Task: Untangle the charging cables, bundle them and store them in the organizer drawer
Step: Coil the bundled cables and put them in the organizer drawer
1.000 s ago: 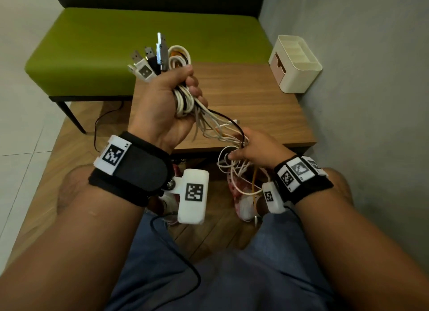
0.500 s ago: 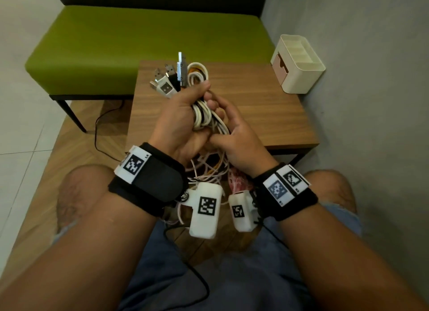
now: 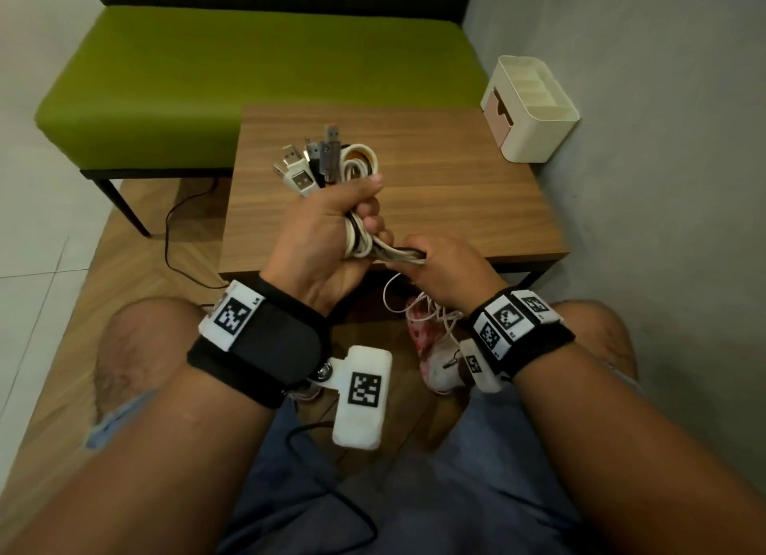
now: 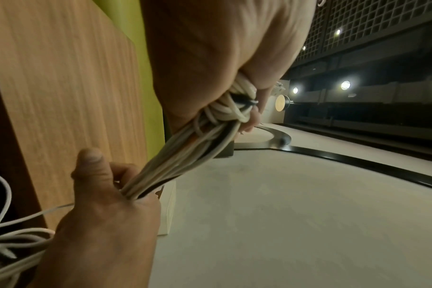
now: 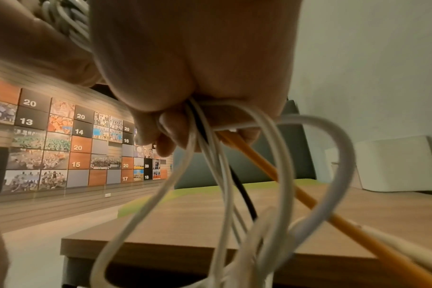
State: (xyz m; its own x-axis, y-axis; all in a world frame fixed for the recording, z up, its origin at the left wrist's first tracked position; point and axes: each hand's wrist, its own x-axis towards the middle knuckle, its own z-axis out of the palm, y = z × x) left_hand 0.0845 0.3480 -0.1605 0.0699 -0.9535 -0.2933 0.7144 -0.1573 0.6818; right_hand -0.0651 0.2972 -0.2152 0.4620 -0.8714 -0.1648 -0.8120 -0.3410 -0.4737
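Note:
A bunch of charging cables (image 3: 359, 239), mostly white with one black and one orange, is held over the near edge of the wooden table (image 3: 456, 198). My left hand (image 3: 331, 227) grips the coiled part, and several USB plugs (image 3: 309, 167) stick up above the fist. My right hand (image 3: 439, 264) grips the strands just right of the left fist, pulled taut between both hands (image 4: 185, 155). Loose ends (image 5: 234, 185) hang below the right hand toward the floor. The cream organizer (image 3: 532, 106) with its pink drawer (image 3: 497, 115) stands at the table's far right corner.
A green bench (image 3: 248, 86) runs behind the table. A grey wall (image 3: 663, 181) lies close on the right. A thin black cord (image 3: 182, 239) trails on the wooden floor left of the table. My knees are below the hands.
My right hand rose to the left fist half a second ago and has now slid right along the strands, pulling them taut. The left hand with the bundle moved lower and nearer.

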